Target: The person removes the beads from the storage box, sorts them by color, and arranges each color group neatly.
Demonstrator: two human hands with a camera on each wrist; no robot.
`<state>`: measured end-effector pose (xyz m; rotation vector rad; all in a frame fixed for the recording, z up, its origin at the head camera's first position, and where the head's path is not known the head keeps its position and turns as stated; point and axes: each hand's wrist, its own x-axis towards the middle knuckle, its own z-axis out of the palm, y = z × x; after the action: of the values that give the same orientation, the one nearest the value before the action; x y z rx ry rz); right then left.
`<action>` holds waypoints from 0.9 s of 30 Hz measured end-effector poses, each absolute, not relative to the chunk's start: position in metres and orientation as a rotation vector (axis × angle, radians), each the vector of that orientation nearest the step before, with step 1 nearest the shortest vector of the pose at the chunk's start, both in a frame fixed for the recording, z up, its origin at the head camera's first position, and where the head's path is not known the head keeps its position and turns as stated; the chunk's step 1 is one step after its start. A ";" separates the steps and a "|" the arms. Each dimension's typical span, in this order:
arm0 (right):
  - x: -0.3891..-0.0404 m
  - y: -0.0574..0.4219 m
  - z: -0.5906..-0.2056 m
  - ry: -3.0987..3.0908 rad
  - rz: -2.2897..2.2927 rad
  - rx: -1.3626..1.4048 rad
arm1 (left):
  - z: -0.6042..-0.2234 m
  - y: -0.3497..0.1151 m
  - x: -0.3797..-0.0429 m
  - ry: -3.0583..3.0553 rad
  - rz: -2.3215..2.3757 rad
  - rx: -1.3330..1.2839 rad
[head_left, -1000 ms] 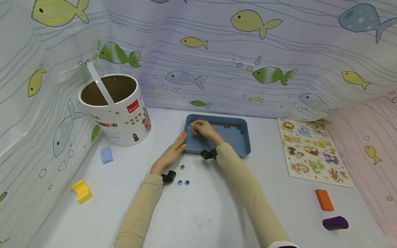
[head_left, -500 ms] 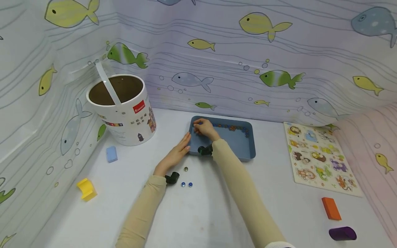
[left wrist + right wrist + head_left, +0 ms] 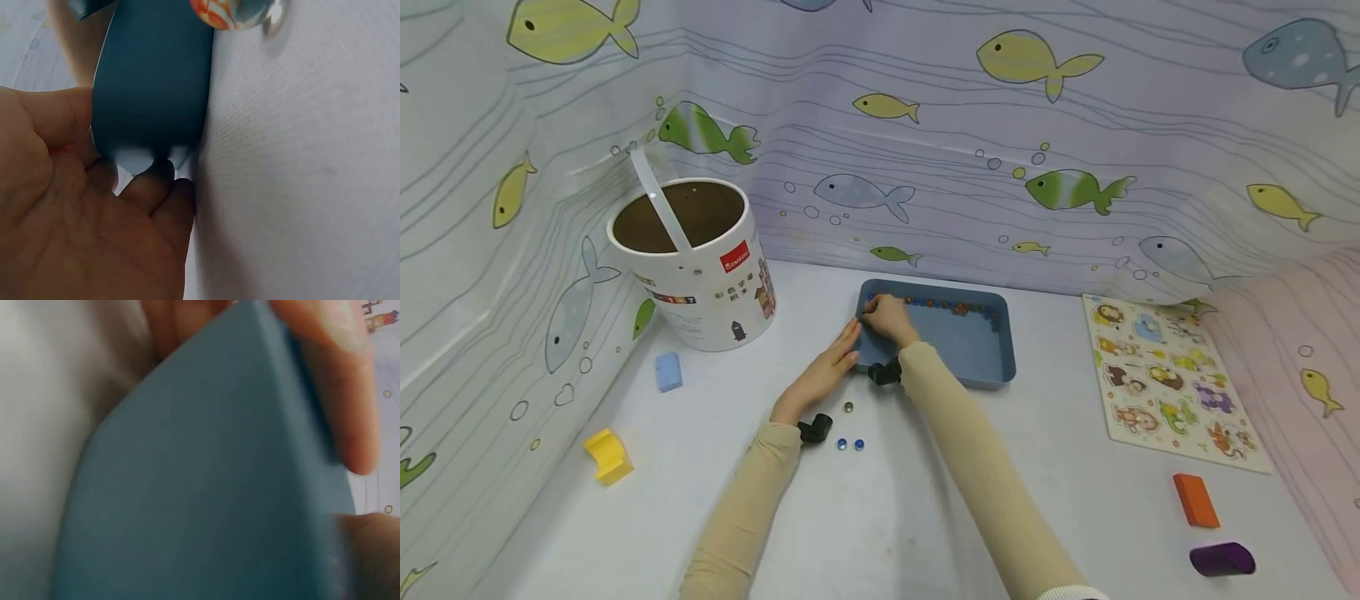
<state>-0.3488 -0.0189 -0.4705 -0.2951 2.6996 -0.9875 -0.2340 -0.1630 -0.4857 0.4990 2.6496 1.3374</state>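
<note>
A blue-grey tray stands on the white table, with a row of blue and orange glass marbles along its far wall. My left hand rests at the tray's near left corner, fingers straight along the outer wall. In the left wrist view its thumb touches the tray's edge. Over the left end of the tray, my right hand reaches down with bent fingers, close to the end of the row. Its fingertips are hidden, so I cannot tell if it holds a marble.
Three loose marbles lie in front of the tray, one brownish and two blue. A white bucket, blue block and yellow block stand left. To the right are an animal puzzle board, orange block and purple cylinder.
The head view has shifted slightly. My right hand has moved a little left and lower inside the tray, uncovering more of the marble row. My left hand stays at the tray's corner.
</note>
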 end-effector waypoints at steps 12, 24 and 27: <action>-0.336 0.004 -0.464 2.409 -1.463 -0.252 | -0.486 -0.163 -0.234 2.640 1.334 0.501; -0.285 0.035 -0.439 2.151 -1.638 -0.415 | -0.486 -0.164 -0.233 2.626 1.378 0.537; -0.266 0.042 -0.438 2.158 -1.564 -0.537 | -0.486 -0.165 -0.231 2.637 1.400 0.584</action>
<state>-0.2662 0.0422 -0.4383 -0.5368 2.1581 -1.5639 -0.2313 -0.1652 -0.4863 0.5841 2.6373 1.4003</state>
